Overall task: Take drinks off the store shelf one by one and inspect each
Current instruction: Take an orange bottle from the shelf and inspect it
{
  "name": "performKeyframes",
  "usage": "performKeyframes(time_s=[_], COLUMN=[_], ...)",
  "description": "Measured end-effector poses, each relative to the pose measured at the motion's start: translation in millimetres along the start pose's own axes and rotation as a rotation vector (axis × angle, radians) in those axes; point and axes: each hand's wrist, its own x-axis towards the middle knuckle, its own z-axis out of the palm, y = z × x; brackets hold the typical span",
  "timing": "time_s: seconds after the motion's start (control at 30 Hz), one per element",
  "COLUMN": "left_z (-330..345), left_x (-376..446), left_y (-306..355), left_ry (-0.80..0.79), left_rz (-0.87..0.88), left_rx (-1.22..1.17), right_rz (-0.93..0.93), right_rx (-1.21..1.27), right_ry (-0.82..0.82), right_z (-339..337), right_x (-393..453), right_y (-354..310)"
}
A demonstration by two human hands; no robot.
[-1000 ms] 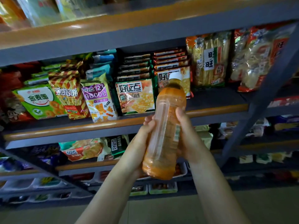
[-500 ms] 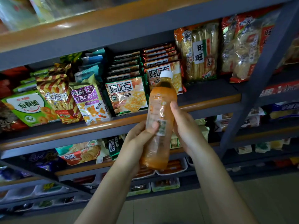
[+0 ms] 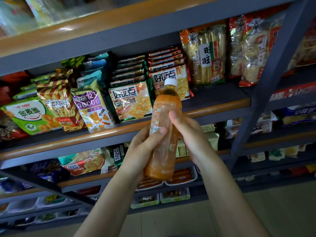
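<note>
So the whole backdrop is a grey shelf [image 3: 217,106] with an orange front lip, packed with snack bags, more racks of packets below it, and honestly no other drinks can be made out on it from this angle. The cracker bag [image 3: 131,101] sits right behind where the action is. The bottle [image 3: 164,134] is off the shelf, held up in front of it, orange drink inside, white cap up and tilted a bit to the right. This looks like the inspect step, mid-check on the label. Next move is probably turning it to read the rest, then it has to go somewhere, though where can't be told. Left hand [image 3: 143,151] is wrapped round the lower body, thumb across the label. Right hand [image 3: 189,135] grips the other side, thumb pressed on the front. Both closed snug on it, neither open.
</note>
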Motion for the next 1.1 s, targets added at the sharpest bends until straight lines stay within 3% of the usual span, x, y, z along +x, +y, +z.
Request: performKeyframes(time_s=[0.13,0.23,0.4,0.57,0.87,1.1], left_z=[-4,-6,-12,-5,-2,3], left_x=[1,5,-1,-2,3,10], left_y=[11,23,12,10,1,3], left_ry=[0.029,0.02,-0.013,-0.007,0.024,0.038], left_rz=[-0.074,-0.183,-0.205,-0.103,0.11,0.171], left_rx=[-0.173,-0.305,-0.161,0.087,0.102,0.062], right_rz=[-0.011,0.017,0.046,0.083,-0.03,-0.059], right_rx=[-0.008,0.134,0.187,0.119,-0.085,-0.186], right_ry=[-0.05,-0.128,-0.148,-0.05,-0.023,-0.056], right_z=[0,6,8,3,-11,-20], right_x=[-1,-3,-6,-5,-9,-12], right_y=[2,4,1,6,-3,-14])
